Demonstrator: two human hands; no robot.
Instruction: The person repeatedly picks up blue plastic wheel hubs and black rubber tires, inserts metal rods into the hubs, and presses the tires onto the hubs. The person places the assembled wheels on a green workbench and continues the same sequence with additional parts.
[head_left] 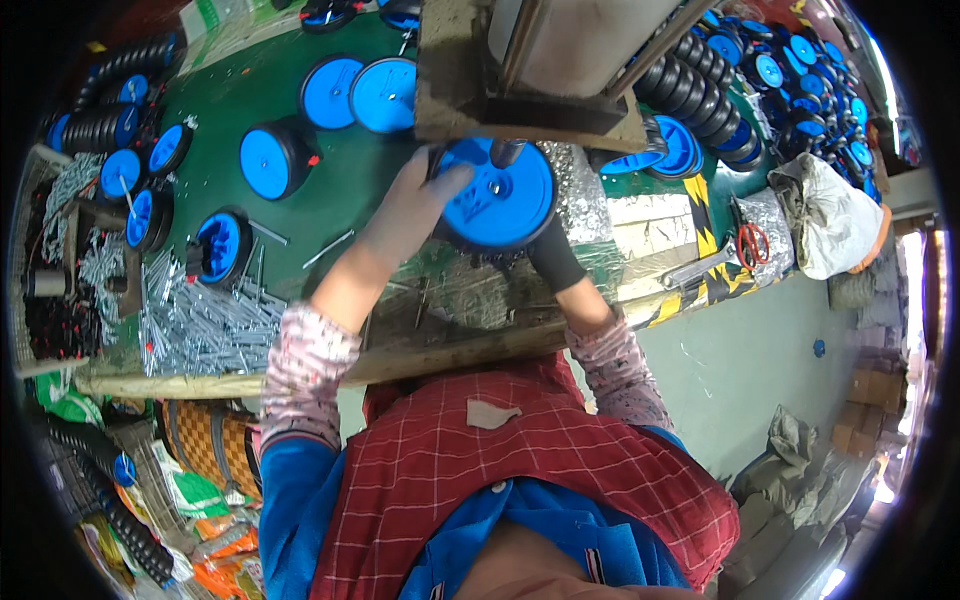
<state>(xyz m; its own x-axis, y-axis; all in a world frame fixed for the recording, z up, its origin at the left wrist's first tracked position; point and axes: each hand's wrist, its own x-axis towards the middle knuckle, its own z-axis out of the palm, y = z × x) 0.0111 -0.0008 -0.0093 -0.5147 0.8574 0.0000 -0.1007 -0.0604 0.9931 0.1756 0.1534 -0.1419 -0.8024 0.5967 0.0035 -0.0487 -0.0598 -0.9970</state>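
Note:
A blue wheel with a black tyre (497, 200) is under the press head (507, 152), its blue face turned up. My left hand (405, 212), in a pale grey glove, is at the wheel's left edge. Its fingers reach over the blue face but are smeared by motion, so their grip is unclear. My right hand (556, 258), in a dark glove, grips the wheel's near right edge from below, and the wheel hides most of its fingers. A heap of metal pins (205, 325) lies to the left, beside a wheel showing its ribbed side (222, 248).
The press body (560, 60) rises in front of me. Loose blue wheels (268, 162) lie on the green table (225, 95), and stacked tyres (690, 90) stand at the right. Red-handled scissors (752, 245), a wrench (695, 270) and a white sack (825, 215) lie near the right edge.

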